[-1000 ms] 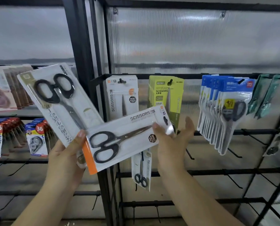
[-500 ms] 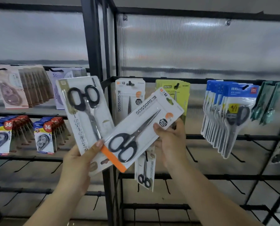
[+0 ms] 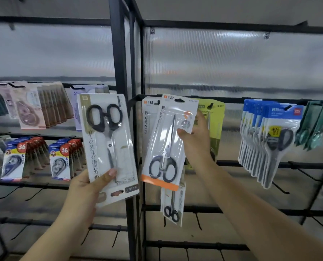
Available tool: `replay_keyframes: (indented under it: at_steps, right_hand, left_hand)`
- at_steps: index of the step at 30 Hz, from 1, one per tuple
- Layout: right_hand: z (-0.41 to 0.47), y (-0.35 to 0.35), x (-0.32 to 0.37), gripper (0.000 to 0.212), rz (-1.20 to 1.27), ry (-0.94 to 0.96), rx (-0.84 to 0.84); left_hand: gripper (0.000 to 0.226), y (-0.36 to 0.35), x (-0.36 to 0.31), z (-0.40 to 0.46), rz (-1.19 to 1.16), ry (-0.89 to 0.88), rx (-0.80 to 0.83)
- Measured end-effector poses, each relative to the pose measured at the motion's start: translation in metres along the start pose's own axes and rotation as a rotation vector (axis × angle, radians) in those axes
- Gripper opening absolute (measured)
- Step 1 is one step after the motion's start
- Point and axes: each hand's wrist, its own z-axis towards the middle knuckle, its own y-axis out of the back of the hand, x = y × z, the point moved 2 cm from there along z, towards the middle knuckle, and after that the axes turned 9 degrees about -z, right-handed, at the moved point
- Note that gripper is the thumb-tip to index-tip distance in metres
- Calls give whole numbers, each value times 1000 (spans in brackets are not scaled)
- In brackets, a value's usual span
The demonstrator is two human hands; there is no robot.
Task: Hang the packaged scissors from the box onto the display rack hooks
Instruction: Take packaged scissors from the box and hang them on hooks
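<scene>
My left hand [image 3: 85,193] grips the bottom of a large white scissors pack [image 3: 108,146], held upright with its black handles at the top, in front of the black rack post [image 3: 119,53]. My right hand [image 3: 196,142] pinches an orange-edged scissors pack [image 3: 166,142] by its right side, nearly upright, handles down. Its hang hole is close to the top-rail hook where a matching SCISSORS pack [image 3: 147,117] hangs just behind it. Whether the hole is on the hook I cannot tell.
A yellow-green scissors pack [image 3: 216,121] hangs behind my right hand, blue packs of scissors [image 3: 269,140] hang further right, and a small scissors pack [image 3: 173,206] hangs below. Correction tape packs [image 3: 61,161] fill the left rack. Bare hooks [image 3: 198,221] stick out of the lower rails.
My right hand has turned the orange-edged pack from slanted to nearly upright and lifted it toward the top-rail hook. My left hand has raised and straightened its pack.
</scene>
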Motion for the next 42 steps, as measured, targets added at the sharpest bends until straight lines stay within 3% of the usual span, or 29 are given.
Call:
replay_keyframes:
  at_steps: [3, 7, 12, 13, 15, 17, 18, 21, 22, 28, 30, 32, 34, 37, 40, 42]
  right_hand:
    - [-3, 1, 1, 57, 50, 26, -3]
    - [-6, -5, 1, 60, 2, 44, 69]
    - [0, -17, 6, 71, -81, 26, 140]
    - [2, -20, 6, 71, -96, 35, 141]
    - [5, -23, 7, 69, -104, 40, 132]
    - [8, -24, 7, 65, -104, 47, 127]
    - [9, -24, 6, 65, -109, 47, 129]
    - [11, -26, 1, 67, -116, 21, 134]
    - [11, -27, -2, 68, -123, 9, 134]
    - [-4, -20, -15, 83, -88, -158, 55]
    - [-15, -14, -9, 70, -100, -117, -26]
    - [-25, -9, -1, 51, -73, -60, 11]
    - [-34, -11, 11, 49, 9, -99, 262]
    - [-35, -11, 18, 33, 218, -184, 567]
    - [-27, -6, 9, 19, 297, -248, 510]
    - [-23, 1, -4, 20, 391, -310, 431]
  left_hand:
    - [46, 4, -1, 1, 10, 20, 45]
    - [51, 5, 0, 1, 15, 36, 56]
    - [34, 2, 0, 1, -16, 32, 81]
    - [41, 2, 0, 1, -19, 36, 89]
    - [78, 4, 0, 0, 3, 36, 118]
    - [91, 6, 0, 0, 13, 39, 117]
    - [84, 8, 1, 0, 14, 40, 123]
    - [25, 9, 0, -2, -8, 57, 111]
    - [18, 11, 0, -1, -1, 58, 107]
    - [19, 16, -2, 0, 16, 60, 123]
    - [26, 17, -2, -1, 12, 69, 166]
    - [25, 17, -2, -2, 44, 92, 206]
    - [19, 16, -1, -3, 93, 135, 268]
    - [45, 13, 3, -6, 157, 198, 365]
    - [44, 12, 2, -6, 186, 216, 416]
    - [59, 16, 2, -3, 209, 205, 407]
